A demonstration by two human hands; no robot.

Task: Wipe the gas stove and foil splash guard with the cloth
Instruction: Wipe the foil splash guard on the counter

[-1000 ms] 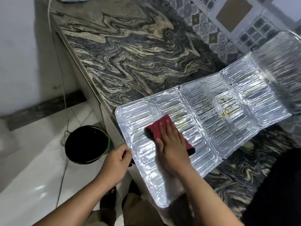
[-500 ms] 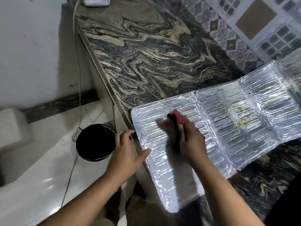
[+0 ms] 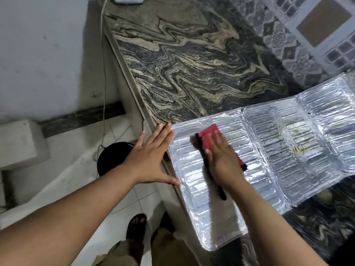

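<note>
On foil splash guard (image 3: 259,160) | right hand (image 3: 223,162) flat, hiding most of cloth (image 3: 208,134) (red) | left hand (image 3: 151,158) spread

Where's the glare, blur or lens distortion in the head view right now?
Head view: glare flares across the foil splash guard, strongest on its far right panels; the right hand and red cloth throw a dark shadow on the foil; the countertop edge bows from the wide-angle lens; the near corner and trousers are soft; the left hand stays fairly sharp.

The right hand (image 3: 222,160) is pressing a red cloth (image 3: 208,136) on the ribbed silver foil splash guard (image 3: 288,160). At nine o'clock of it, the left hand (image 3: 151,158) is lying flat, fingers touching the guard's edge.
</note>
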